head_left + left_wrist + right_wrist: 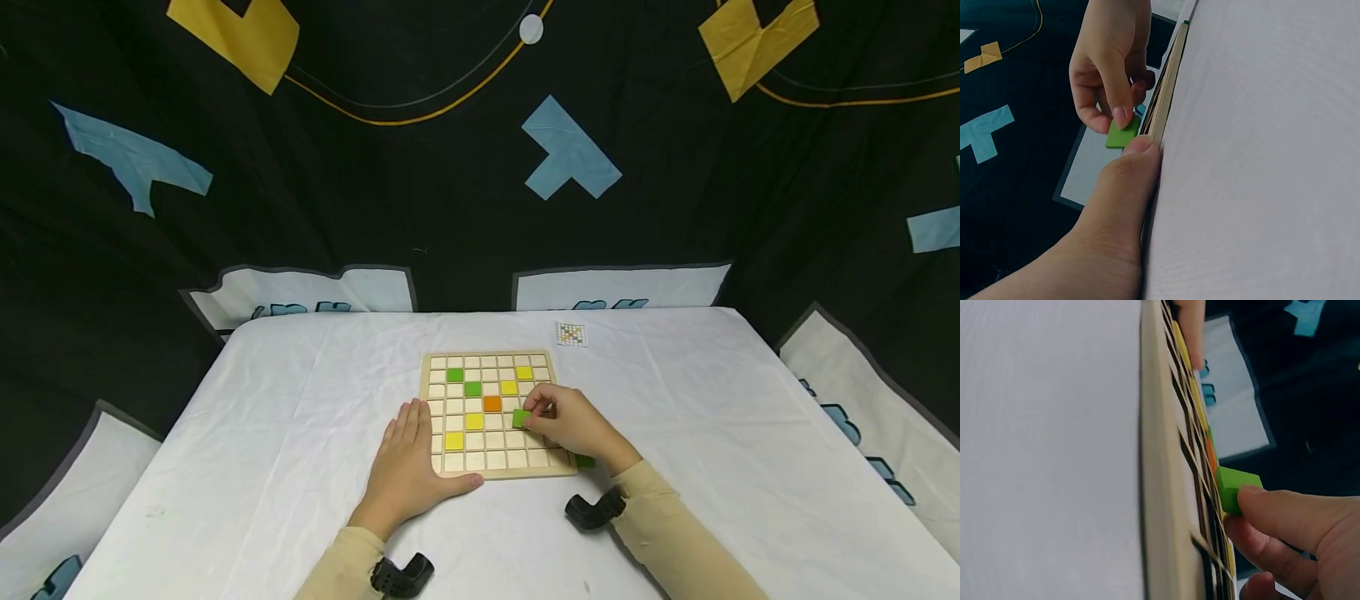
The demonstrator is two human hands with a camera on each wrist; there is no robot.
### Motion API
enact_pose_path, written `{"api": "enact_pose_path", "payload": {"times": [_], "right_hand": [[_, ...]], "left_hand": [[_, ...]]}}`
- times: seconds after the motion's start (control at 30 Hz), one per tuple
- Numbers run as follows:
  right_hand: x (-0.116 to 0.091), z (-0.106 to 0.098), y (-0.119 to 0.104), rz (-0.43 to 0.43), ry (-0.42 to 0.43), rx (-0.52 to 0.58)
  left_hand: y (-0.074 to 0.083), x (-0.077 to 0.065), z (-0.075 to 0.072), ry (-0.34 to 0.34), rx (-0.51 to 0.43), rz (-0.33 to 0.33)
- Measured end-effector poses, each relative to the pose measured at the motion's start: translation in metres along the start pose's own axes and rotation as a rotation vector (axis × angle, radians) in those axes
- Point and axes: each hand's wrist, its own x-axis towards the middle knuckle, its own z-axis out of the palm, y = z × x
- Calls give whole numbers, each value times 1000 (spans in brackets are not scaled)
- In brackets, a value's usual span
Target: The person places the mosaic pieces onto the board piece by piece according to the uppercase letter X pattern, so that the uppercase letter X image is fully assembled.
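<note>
A wooden grid board point(495, 473) lies on the white table, its cells showing pale wood with several coloured square tiles among them. Two green tiles, one orange tile point(492, 404) and several yellow tiles point(453, 441) form diagonals across it. Between thumb and fingers my right hand point(573, 421) pinches a green tile point(1232, 487) over the board's right-hand part. My left hand point(408, 467) lies along the left edge with fingers straight, its thumb point(1132, 162) touching the front edge. Another green tile point(585, 461) is partly hidden under the right wrist, beside the board's front right corner.
A small card point(572, 335) printed with a coloured grid lies behind the board, to the right. White cloth covers the table point(247, 467). A black curtain point(450, 208) with blue and yellow shapes hangs behind it. Each wrist wears a black camera mount point(402, 575).
</note>
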Motion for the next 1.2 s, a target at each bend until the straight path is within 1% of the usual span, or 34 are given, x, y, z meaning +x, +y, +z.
{"api": "enact_pose_path", "payload": {"times": [0.17,0.4,0.7,0.83,0.97,1.1,1.2], "right_hand": [[3,8,-4,-7,9,-43],[7,13,-7,-4,14,-100],[1,13,-9,17,12,-178],[-6,7,-9,-16,-2,-180],[-15,-4,-5,-52,-23,-161],[-25,-18,2,-45,-34,-175],[-33,-29,8,-14,-45,-193]], "left_hand": [[1,-1,-1,-6,6,-3],[0,0,-1,-14,9,-4],[0,0,0,-11,3,-5],[0,-1,1,-10,7,-3],[0,-1,1,5,3,0],[1,-1,1,6,1,0],[0,-2,0,-3,4,1]]}}
